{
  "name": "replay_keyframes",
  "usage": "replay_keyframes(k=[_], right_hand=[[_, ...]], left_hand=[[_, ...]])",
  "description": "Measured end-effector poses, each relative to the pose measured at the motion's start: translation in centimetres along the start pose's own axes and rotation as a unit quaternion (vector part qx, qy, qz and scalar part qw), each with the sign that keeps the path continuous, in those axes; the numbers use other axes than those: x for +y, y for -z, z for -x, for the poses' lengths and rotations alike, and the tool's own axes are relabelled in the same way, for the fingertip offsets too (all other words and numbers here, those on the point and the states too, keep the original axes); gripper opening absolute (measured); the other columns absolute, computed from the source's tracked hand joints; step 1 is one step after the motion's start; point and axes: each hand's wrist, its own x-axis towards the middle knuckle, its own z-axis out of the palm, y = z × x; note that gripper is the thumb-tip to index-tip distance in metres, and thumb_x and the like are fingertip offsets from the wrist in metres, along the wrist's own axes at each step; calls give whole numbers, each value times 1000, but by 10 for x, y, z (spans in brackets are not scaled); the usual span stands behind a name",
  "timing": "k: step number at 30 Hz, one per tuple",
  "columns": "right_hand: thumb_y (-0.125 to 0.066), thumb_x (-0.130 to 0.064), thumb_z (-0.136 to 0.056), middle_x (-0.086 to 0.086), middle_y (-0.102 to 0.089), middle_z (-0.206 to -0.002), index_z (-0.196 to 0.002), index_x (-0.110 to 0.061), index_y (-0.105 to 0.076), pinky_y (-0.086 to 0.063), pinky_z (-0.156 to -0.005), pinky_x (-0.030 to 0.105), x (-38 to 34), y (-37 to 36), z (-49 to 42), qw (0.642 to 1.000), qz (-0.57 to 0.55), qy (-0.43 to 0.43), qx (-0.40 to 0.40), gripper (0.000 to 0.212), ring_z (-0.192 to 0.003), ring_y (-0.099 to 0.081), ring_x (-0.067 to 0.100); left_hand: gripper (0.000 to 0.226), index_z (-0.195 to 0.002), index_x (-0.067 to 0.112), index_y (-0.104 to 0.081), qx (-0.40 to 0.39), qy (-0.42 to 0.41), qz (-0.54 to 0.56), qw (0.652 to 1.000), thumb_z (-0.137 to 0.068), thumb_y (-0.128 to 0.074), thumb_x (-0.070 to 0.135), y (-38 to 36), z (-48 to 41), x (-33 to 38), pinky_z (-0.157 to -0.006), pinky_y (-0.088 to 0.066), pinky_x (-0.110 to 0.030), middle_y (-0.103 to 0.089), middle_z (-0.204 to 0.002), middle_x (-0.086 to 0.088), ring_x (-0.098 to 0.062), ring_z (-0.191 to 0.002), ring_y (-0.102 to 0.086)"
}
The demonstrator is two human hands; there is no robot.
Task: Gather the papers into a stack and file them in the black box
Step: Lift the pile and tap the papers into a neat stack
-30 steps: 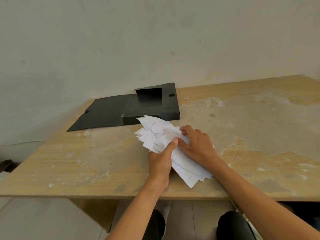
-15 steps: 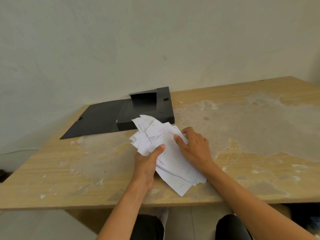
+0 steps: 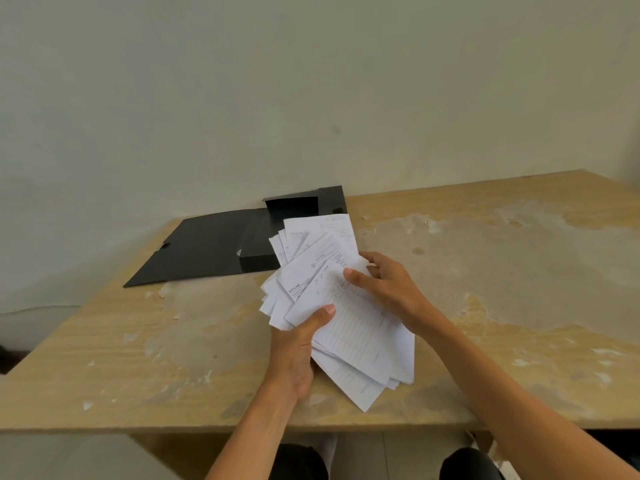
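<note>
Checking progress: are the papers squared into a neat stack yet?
No, the papers fan out unevenly, corners sticking out in several directions.

White papers (image 3: 349,327) with faint grey grids and dark lettering; plain black box (image 3: 207,247); tan counter (image 3: 519,271) blotched grey.

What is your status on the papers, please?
The left hand and right hand both grip the papers. Stack fanned, not yet squared. The black box lies open beyond, nothing blocking.
</note>
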Motion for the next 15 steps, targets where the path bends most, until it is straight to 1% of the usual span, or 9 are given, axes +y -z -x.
replay_keyframes(k=[2,4,6,8,10,11,12,14,15], right_hand=[[-69,-39,-81,-5,-71,-102,-113,-23,-59,-57,-67,22,-1,2,-2,999,20,6,-27,37,-85,-71,12],[-70,-37,-81,-6,-70,-101,-109,-28,-56,-57,-68,22,-1,5,-3,998,42,10,-45,33,-84,-70,10],[-69,-37,-81,-4,-70,-102,-114,-26,-53,-59,-71,27,0,8,-3,999,25,14,-36,38,-85,-71,12],[-66,-37,-84,-2,-70,-105,-121,-26,-50,-59,-71,27,-1,7,-3,999,6,15,-37,43,-85,-71,12],[-65,-38,-84,-5,-69,-107,-122,-32,-49,-57,-69,23,-1,4,-1,998,-3,14,-60,41,-87,-70,10],[-65,-39,-84,-5,-68,-107,-120,-34,-50,-57,-69,23,-1,3,-1,998,-3,17,-63,40,-87,-70,11],[-66,-40,-84,-4,-68,-107,-121,-35,-50,-58,-71,26,-1,3,-1,998,-3,22,-53,40,-88,-70,13],[-65,-42,-84,5,-64,-109,-125,-33,-49,-58,-81,36,3,5,-3,1000,4,13,-11,45,-93,-66,22],[-64,-43,-84,9,-63,-109,-125,-33,-49,-57,-84,39,4,5,-3,1000,9,3,-9,45,-94,-65,24]], left_hand=[[57,-120,26,-60,-15,8,-8,1000,-66,-81,21,2,-2,6,-83,-55,-51,-70,-111,-7,-27,-102,-66],[55,-117,28,-62,-35,23,-24,999,-65,-81,27,7,-5,13,-78,-57,-46,-71,-108,-6,-26,-99,-67],[50,-111,32,-66,-75,36,-46,995,-64,-82,31,13,-9,20,-74,-58,-37,-72,-108,-4,-23,-98,-68],[47,-106,35,-69,-116,47,-73,989,-61,-84,35,16,-12,26,-71,-57,-30,-72,-107,-1,-19,-98,-68],[49,-103,38,-69,-123,56,-92,986,-56,-85,39,15,-14,30,-74,-55,-31,-73,-105,1,-16,-96,-69],[49,-103,39,-69,-119,56,-93,987,-56,-85,39,14,-15,31,-75,-55,-33,-73,-105,2,-16,-95,-69],[48,-104,38,-69,-113,54,-88,988,-58,-84,38,13,-16,31,-76,-55,-35,-73,-105,1,-17,-96,-69],[47,-110,33,-67,-105,46,-69,991,-65,-81,35,12,-18,31,-79,-54,-39,-72,-109,-1,-20,-99,-68],[48,-113,30,-66,-101,44,-59,992,-67,-80,33,12,-19,30,-82,-54,-43,-71,-110,-3,-22,-101,-67]])
